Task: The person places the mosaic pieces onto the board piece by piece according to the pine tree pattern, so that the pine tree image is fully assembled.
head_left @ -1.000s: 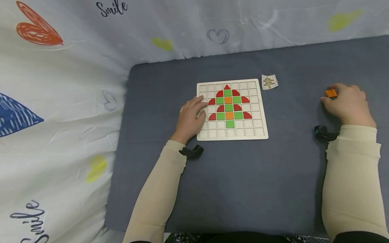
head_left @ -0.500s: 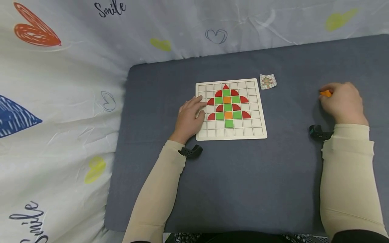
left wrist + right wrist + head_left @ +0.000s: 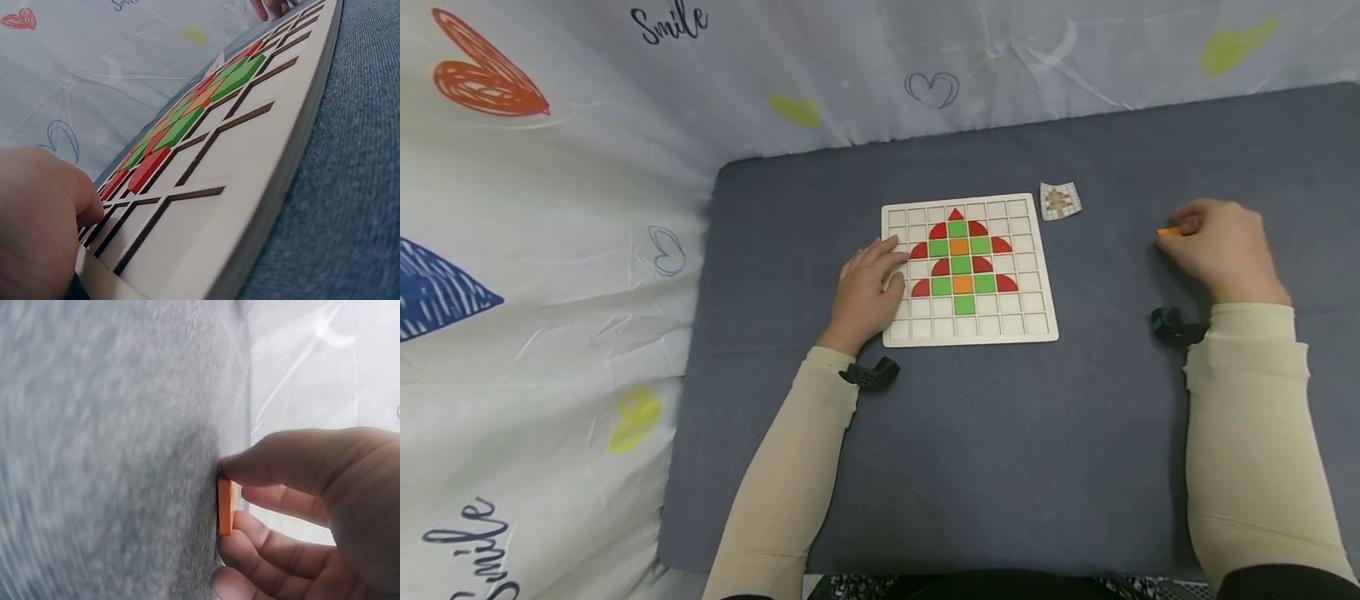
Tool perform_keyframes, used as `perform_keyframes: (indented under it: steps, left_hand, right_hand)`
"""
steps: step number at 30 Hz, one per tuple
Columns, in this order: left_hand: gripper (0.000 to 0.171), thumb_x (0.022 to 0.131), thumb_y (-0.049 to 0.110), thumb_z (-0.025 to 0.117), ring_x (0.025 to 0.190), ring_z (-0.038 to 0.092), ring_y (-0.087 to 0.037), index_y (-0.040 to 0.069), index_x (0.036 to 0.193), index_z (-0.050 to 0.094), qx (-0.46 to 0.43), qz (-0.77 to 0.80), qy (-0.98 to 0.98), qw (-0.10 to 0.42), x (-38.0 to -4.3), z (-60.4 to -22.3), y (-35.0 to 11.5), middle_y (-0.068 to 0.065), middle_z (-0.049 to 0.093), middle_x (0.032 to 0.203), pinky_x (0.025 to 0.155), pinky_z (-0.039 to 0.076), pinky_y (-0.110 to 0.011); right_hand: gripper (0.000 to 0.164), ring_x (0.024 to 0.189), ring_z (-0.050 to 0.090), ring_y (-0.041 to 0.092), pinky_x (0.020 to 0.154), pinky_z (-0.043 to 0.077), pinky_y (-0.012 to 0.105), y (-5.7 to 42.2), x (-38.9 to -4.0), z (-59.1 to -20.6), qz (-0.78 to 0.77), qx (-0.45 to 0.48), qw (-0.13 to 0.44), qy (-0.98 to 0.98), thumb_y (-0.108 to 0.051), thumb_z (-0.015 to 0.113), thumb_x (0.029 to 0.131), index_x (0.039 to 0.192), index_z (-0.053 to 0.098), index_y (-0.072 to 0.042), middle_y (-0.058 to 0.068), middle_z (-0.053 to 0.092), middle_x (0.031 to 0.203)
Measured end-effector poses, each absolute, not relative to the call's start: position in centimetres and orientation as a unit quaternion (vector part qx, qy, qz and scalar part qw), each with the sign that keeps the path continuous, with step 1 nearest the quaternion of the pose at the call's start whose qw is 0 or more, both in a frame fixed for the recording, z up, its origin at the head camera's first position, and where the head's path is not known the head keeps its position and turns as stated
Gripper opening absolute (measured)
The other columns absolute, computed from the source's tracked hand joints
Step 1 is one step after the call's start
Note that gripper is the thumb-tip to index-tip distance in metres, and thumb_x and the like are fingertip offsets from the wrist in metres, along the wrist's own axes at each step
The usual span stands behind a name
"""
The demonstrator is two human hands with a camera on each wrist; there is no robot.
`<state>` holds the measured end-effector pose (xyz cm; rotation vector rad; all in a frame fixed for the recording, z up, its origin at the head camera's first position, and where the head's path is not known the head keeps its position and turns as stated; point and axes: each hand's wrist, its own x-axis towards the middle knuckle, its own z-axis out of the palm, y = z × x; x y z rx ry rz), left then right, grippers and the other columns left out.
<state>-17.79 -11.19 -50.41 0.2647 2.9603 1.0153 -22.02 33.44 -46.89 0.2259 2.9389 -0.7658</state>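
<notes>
My left hand (image 3: 867, 292) rests on the left edge of a pale wooden grid board (image 3: 1011, 337), its fingers lying over the outer cells. Set in the grid, green and orange square tiles (image 3: 962, 285) and red rounded tiles (image 3: 1007, 283) make a tree shape with a red triangle (image 3: 955, 214) on top. To the right of the board, my right hand (image 3: 1228, 254) pinches an orange tile (image 3: 1169, 231) between thumb and fingers. In the right wrist view this thin orange tile (image 3: 225, 507) appears edge-on, close to the cloth; contact with it is unclear.
A small picture card (image 3: 1060, 202) with a similar tree pattern lies beside the board's upper right corner. Grey cloth (image 3: 1000, 450) covers the table. A white printed curtain (image 3: 865, 67) hangs behind and along the left side.
My right hand has moved left toward the board with the orange tile, now mostly hidden by the fingers. The left hand stays on the board.
</notes>
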Motion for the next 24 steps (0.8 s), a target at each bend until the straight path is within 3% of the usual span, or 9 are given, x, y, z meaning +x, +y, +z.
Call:
perform_keyframes:
  steps: [2, 7, 24]
  left_hand:
    - [0.037, 0.106, 0.018, 0.052, 0.157, 0.032, -0.019, 0.016, 0.139, 0.070, 0.085, 0.324, 0.942, 0.001, -17.7, -50.5, -11.1, 0.000, 0.048, 0.163, 0.131, 0.015, -0.039]
    - [0.038, 0.106, 0.018, 0.051, 0.157, 0.032, -0.019, 0.015, 0.139, 0.070, 0.086, 0.323, 0.942, -0.003, -17.8, -50.5, -11.1, 0.000, 0.048, 0.163, 0.131, 0.015, -0.039]
    - [0.037, 0.106, 0.019, 0.052, 0.157, 0.033, -0.020, 0.014, 0.138, 0.071, 0.086, 0.334, 0.939, -0.009, -17.9, -50.5, -11.1, -0.001, 0.050, 0.161, 0.131, 0.016, -0.040]
  right_hand:
    - [0.049, 0.107, 0.058, 0.043, 0.075, 0.044, 0.040, 33.3, -21.9, -46.9, -0.253, 0.076, 0.056, 0.963, -0.028, 0.063, 0.096, 0.130, 0.065, 0.007, 0.032, 0.066, 0.121]
    - [0.051, 0.111, 0.056, 0.042, 0.077, 0.043, 0.040, 32.7, -22.0, -46.7, -0.260, 0.068, 0.072, 0.961, -0.030, 0.064, 0.095, 0.132, 0.064, 0.005, 0.029, 0.067, 0.118]
    - [0.046, 0.097, 0.062, 0.033, 0.067, 0.046, 0.033, 31.8, -22.6, -46.4, -0.255, 0.058, 0.102, 0.960, -0.032, 0.070, 0.093, 0.120, 0.072, 0.005, 0.026, 0.072, 0.118]
